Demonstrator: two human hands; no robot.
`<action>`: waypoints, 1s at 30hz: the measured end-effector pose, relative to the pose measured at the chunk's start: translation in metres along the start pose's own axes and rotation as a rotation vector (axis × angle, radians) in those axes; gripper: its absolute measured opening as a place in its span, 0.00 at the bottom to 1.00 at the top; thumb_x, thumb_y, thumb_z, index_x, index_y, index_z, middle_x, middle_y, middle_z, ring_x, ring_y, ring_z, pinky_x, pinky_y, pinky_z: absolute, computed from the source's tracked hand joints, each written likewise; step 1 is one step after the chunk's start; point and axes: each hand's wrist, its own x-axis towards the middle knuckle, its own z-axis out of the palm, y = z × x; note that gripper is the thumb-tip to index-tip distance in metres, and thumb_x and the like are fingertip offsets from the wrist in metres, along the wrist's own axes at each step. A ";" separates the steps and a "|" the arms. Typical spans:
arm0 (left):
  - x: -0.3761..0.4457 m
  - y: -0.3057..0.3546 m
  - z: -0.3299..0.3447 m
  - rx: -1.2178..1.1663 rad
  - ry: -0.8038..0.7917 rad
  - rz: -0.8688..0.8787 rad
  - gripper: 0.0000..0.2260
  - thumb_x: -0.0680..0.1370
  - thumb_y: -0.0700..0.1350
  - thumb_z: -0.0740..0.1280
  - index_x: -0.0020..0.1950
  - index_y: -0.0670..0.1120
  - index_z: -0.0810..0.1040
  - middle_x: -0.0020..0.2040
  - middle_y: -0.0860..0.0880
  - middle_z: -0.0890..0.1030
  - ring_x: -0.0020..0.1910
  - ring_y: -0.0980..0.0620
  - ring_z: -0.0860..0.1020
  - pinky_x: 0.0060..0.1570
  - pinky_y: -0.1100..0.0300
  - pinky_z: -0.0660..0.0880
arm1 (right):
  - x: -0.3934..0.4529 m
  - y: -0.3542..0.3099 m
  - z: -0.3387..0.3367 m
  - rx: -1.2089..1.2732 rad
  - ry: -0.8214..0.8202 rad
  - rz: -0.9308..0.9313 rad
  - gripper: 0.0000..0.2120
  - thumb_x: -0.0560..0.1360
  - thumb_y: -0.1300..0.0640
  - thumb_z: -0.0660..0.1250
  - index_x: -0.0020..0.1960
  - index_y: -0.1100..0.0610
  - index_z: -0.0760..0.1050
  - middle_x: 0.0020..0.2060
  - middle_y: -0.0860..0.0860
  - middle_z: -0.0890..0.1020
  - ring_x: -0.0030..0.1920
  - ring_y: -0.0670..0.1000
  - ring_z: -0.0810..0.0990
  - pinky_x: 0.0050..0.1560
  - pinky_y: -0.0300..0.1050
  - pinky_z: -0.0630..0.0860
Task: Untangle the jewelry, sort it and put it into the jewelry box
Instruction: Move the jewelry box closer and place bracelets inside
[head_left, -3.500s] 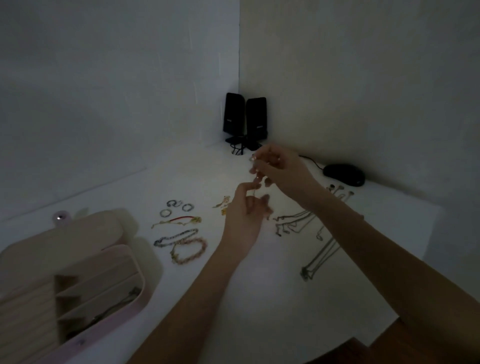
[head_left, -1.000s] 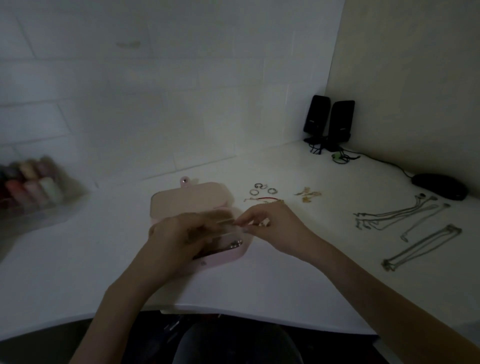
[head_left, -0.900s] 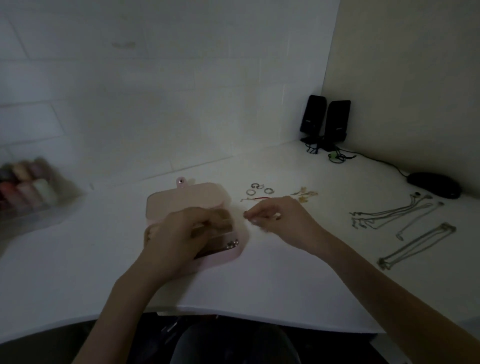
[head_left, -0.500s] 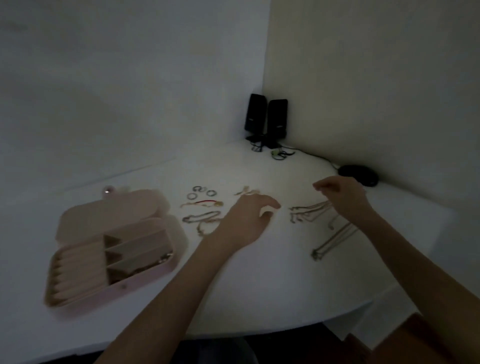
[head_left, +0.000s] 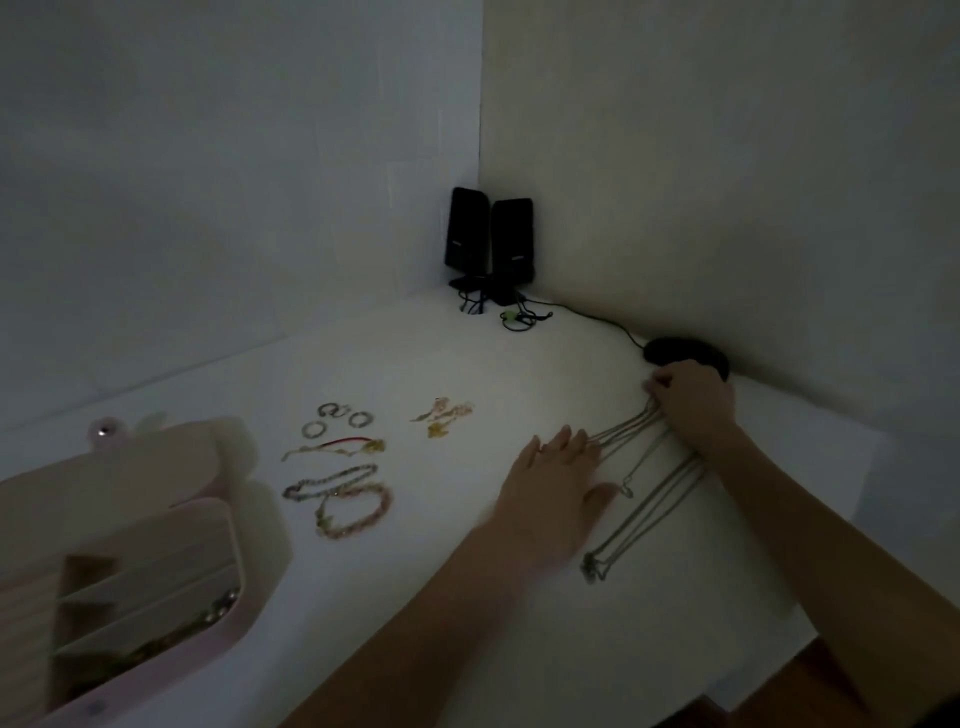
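Several silver necklaces (head_left: 647, 499) lie in long strands on the white table (head_left: 415, 597) at the right. My right hand (head_left: 693, 402) pinches their far ends near the mouse. My left hand (head_left: 556, 478) lies flat with straight fingers, its fingertips pressing on the near ends of the upper strands. The open pink jewelry box (head_left: 130, 561) sits at the lower left, with dark jewelry in its front compartment. Rings (head_left: 337, 418), bracelets (head_left: 345, 493) and gold earrings (head_left: 444, 415) lie sorted between the box and my hands.
Two black speakers (head_left: 488, 244) with cables stand in the wall corner. A black mouse (head_left: 680, 353) lies just behind my right hand. The table edge runs along the lower right, close to my right forearm.
Both hands left the box and moved right. My right hand has taken hold of the necklaces' far ends; my left hand has come down flat on the strands.
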 end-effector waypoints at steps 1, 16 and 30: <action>0.000 0.000 0.000 -0.002 0.003 0.000 0.25 0.83 0.55 0.49 0.77 0.47 0.53 0.78 0.49 0.52 0.77 0.54 0.46 0.74 0.56 0.40 | 0.000 0.000 0.003 0.004 0.028 0.012 0.12 0.78 0.52 0.63 0.51 0.59 0.81 0.47 0.58 0.82 0.51 0.58 0.77 0.55 0.50 0.69; -0.004 0.003 -0.003 0.003 0.029 -0.048 0.25 0.82 0.55 0.49 0.77 0.48 0.51 0.78 0.47 0.51 0.77 0.49 0.45 0.72 0.48 0.33 | 0.003 -0.022 0.000 0.296 0.047 -0.123 0.10 0.76 0.66 0.65 0.57 0.62 0.76 0.49 0.60 0.77 0.38 0.50 0.75 0.41 0.44 0.73; -0.013 -0.001 -0.038 -0.934 0.625 -0.346 0.07 0.81 0.41 0.58 0.54 0.41 0.74 0.34 0.51 0.75 0.28 0.63 0.75 0.29 0.72 0.69 | -0.094 -0.105 -0.042 0.945 -0.286 -0.372 0.12 0.73 0.62 0.70 0.56 0.53 0.78 0.39 0.51 0.83 0.39 0.45 0.80 0.43 0.35 0.76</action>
